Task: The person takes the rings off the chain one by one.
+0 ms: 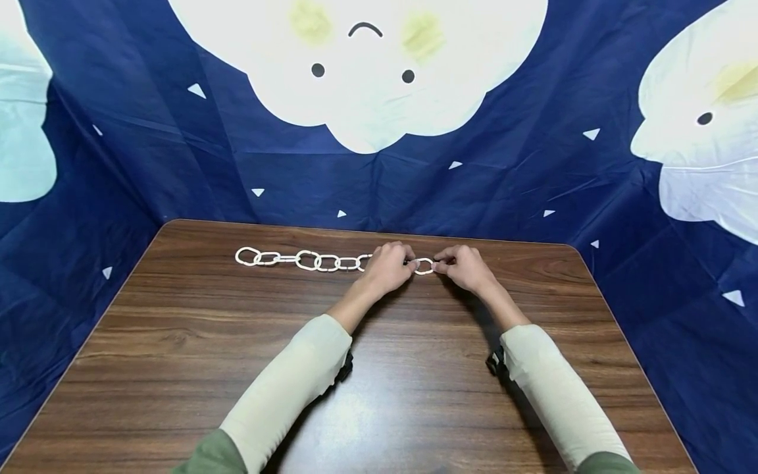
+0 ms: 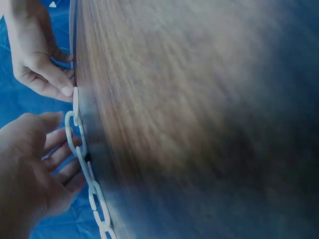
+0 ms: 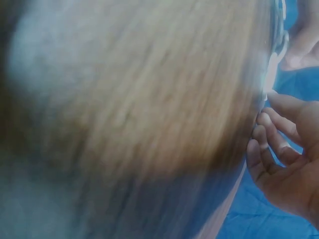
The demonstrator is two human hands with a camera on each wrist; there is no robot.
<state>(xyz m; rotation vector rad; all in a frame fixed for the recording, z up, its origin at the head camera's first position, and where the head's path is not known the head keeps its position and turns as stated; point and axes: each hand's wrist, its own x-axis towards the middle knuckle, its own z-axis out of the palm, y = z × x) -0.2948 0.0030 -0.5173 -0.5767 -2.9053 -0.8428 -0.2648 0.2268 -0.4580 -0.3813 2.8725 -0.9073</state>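
A white chain (image 1: 307,261) of large links, seemingly plastic, lies stretched from left to right near the far edge of the brown wooden table (image 1: 237,368). My left hand (image 1: 387,263) is over its right part, hiding some links, with thumb and fingertips at the left side of the last visible link (image 1: 424,266). At that link's right side, my right hand (image 1: 464,264) pinches the end between thumb and forefinger. Loosely bent fingers of the left hand (image 2: 35,164) show behind the links in the left wrist view. In the right wrist view the right hand's (image 3: 289,154) other fingers curl beside the table edge.
A dark blue cloth backdrop (image 1: 379,191) printed with white clouds and small triangles hangs behind the table and at both sides. Bare tabletop extends between the forearms, which wear pale sleeves (image 1: 290,378). Dark straps with small black devices sit under the wrists.
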